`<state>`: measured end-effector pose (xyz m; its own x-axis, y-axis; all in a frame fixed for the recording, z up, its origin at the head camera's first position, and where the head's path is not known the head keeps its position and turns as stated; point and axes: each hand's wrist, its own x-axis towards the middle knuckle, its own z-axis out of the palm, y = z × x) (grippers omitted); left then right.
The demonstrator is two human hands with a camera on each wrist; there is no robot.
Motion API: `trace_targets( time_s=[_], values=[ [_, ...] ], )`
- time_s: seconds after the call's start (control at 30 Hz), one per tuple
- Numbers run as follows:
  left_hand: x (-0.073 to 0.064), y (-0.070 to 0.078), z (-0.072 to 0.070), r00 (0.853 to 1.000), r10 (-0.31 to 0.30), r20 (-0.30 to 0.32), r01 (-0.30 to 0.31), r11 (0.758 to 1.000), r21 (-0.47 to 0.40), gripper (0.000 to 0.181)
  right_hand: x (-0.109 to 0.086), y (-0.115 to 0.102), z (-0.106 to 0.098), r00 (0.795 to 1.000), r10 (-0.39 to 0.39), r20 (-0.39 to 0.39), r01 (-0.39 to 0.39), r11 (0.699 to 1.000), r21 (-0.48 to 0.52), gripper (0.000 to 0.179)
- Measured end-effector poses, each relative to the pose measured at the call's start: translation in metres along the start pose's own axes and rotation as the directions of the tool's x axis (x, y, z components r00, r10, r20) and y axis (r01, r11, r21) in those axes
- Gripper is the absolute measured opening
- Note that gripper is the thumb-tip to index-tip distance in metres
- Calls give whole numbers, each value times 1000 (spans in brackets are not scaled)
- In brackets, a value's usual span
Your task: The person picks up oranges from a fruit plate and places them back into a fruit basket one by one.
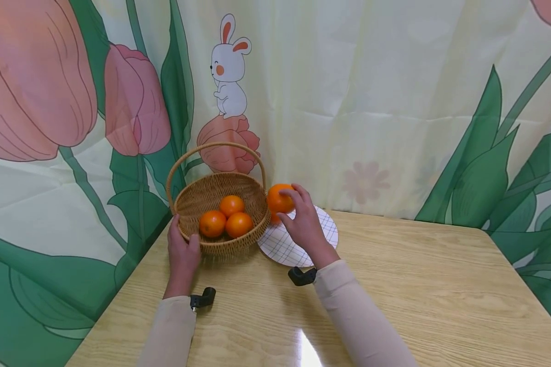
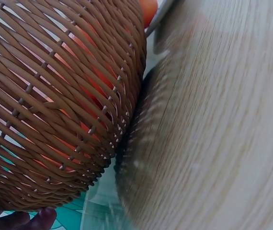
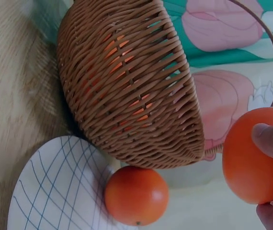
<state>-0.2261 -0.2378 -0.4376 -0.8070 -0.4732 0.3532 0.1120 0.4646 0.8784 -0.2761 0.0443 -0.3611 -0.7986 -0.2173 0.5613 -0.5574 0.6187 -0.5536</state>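
A brown wicker basket with a tall arched handle stands at the table's back left, tilted toward me. Inside it lie three oranges. My left hand grips the basket's left front rim; in the left wrist view only its fingertips show under the weave. Just right of the rim, my right hand holds an orange between thumb and fingers, raised above the plate. Another orange rests on the white plate with blue crossing lines, beside the basket and partly hidden in the head view.
The light wooden table reaches to the right and toward me. Right behind the basket and plate hangs a curtain printed with tulips and a rabbit. Each wrist wears a black camera mount.
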Motion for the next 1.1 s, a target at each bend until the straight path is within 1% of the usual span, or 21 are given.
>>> trace_targets(
  time_s=[0.1, 0.3, 0.53, 0.9, 1.1],
  values=[
    [0, 0, 0, 1000, 5, -5, -5, 1000, 0, 65, 0, -2, 1, 1000, -10, -2, 10, 1000, 7, 49],
    [1, 0, 1, 1000, -6, -2, 6, 1000, -15, 66, 1, -6, 1, 999, -30, -18, 31, 999, 14, 48],
    [2, 1, 2, 1000, 8, -11, -8, 1000, -12, 65, 3, -10, 2, 999, -39, -20, 39, 999, 31, 48],
    [0, 1, 2, 1000, 8, -12, -8, 1000, -9, 64, 2, -17, 9, 998, -53, -30, 55, 995, 79, 48],
    [0, 1, 3, 1000, 12, -12, -12, 1000, -14, 65, 2, -19, 13, 998, -64, -28, 66, 994, 84, 49]
  ],
)
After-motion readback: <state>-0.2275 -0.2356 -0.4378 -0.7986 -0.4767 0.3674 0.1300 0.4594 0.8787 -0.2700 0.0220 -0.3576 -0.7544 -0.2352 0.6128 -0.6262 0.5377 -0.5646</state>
